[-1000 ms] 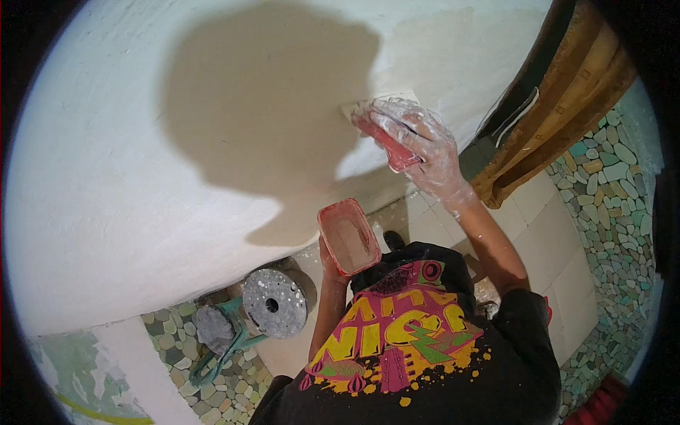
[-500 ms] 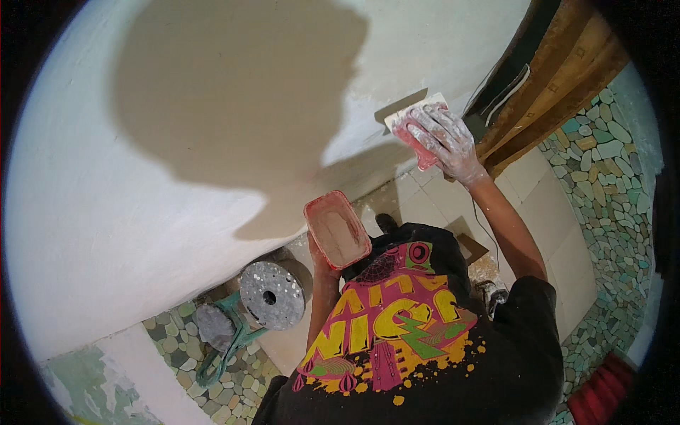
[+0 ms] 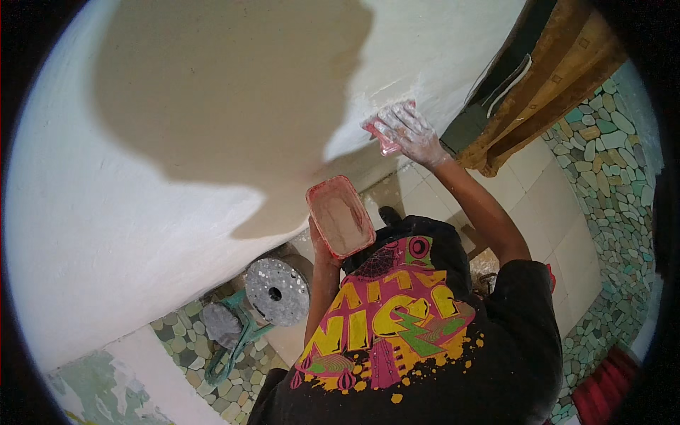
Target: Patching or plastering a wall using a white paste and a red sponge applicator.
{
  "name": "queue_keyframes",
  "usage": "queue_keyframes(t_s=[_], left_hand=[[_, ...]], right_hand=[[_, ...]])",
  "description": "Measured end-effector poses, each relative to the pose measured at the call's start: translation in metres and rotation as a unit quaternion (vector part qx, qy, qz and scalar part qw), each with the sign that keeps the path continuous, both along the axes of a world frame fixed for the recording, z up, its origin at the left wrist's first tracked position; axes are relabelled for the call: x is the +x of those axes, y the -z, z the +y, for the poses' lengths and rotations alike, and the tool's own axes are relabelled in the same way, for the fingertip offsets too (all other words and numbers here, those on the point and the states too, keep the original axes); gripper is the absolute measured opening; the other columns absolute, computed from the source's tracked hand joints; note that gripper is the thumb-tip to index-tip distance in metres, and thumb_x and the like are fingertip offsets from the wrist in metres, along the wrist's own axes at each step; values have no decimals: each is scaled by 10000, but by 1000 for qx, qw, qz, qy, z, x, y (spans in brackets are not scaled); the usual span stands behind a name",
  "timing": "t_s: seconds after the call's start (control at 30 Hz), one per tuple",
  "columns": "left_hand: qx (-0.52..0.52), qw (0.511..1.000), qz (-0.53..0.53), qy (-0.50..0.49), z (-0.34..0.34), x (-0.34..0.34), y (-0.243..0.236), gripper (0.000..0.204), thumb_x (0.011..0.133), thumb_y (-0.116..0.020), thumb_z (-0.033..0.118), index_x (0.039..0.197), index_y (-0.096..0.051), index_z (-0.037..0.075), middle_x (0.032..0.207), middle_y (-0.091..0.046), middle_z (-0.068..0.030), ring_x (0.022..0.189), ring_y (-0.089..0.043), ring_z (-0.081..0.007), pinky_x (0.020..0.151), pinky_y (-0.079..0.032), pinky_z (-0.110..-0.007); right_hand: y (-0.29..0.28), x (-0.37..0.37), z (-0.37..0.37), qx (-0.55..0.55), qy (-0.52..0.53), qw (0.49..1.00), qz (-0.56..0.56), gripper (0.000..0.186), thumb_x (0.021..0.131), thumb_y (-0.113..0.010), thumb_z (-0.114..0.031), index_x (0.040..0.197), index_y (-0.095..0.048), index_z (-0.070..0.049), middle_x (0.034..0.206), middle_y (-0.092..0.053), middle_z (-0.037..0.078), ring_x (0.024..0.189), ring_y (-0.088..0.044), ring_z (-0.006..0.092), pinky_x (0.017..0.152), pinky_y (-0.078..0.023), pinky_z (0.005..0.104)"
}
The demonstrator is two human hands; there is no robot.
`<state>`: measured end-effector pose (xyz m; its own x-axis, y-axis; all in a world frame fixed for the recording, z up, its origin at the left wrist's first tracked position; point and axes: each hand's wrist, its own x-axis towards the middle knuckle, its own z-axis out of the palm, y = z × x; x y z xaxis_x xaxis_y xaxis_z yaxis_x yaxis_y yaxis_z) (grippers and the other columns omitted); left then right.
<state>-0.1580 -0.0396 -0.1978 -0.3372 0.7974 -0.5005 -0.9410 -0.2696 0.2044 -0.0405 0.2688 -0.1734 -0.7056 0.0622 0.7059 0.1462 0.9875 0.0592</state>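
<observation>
My left hand point(image 3: 322, 249) holds a red rectangular tub point(image 3: 360, 248) from its left side, its fingers partly hidden beneath. Inside the tub lies a layer of beige-grey putty point(image 3: 341, 218). My right hand point(image 3: 414, 136), coated in white paste, is closed over a red-handled putty spreader point(image 3: 387, 144). The spreader lies against the white wall point(image 3: 432, 57), low and near the wall's right end. Its pale blade, seen earlier, is now mostly hidden by my fingers and the handle. A large shadow falls on the wall to the left.
A speckled grey disc with a centre hole point(image 3: 275, 293) stands on the floor by the wall, beside a green strap point(image 3: 244, 333) and a grey lump point(image 3: 221, 324). A brown curtain point(image 3: 545, 92) hangs at the right. Pebble tiling point(image 3: 602, 191) borders the pale floor tiles point(image 3: 559, 212).
My right hand has moved left along the wall with the spreader, whose blade now lies closer to the wall. My left hand and the tub have shifted slightly upward in view.
</observation>
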Motion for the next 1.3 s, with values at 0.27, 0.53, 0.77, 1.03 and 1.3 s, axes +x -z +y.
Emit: queue_keyframes(t_s=[0.27,0.53,0.77,1.03,1.3], left_hand=[[-2,1000,25,10,10,10,-7,691,932,-477,623,1404,-487,118,1296,-606,-150,1104,-622,-392,896,-540,-569],[-17,999,37,-5,19,34,-14,669,945,-463,607,1363,-517,87,1224,-640,-170,1035,-656,-375,851,-560,-546],[9,997,68,18,31,39,-19,667,947,-476,604,1377,-505,95,1244,-630,-159,1064,-645,-361,877,-551,-526],[60,995,64,36,46,63,-38,627,959,-489,576,1399,-492,130,1310,-606,-101,1166,-601,-334,938,-524,-523],[-16,998,57,35,81,96,-23,683,938,-502,603,1404,-484,105,1300,-608,-130,1162,-601,-337,963,-516,-512]], right_hand=[[1,33,-32,-251,-48,964,70,525,804,-640,0,1321,-610,-87,1413,-537,122,1281,-531,306,1092,-421,451],[-54,52,-9,-686,52,599,410,277,969,-590,-124,1210,-621,9,1084,-642,62,1035,-599,152,927,-494,307],[-84,59,19,-709,-59,488,505,288,965,-582,-192,1185,-594,-6,1149,-654,57,1052,-624,171,991,-465,349],[-98,82,11,-480,114,715,495,318,970,-522,-106,1246,-559,48,1197,-604,143,1073,-587,245,955,-456,349],[-8,89,76,-111,111,949,275,548,851,-585,-89,1388,-511,-12,1394,-462,247,1198,-521,424,982,-456,503]])
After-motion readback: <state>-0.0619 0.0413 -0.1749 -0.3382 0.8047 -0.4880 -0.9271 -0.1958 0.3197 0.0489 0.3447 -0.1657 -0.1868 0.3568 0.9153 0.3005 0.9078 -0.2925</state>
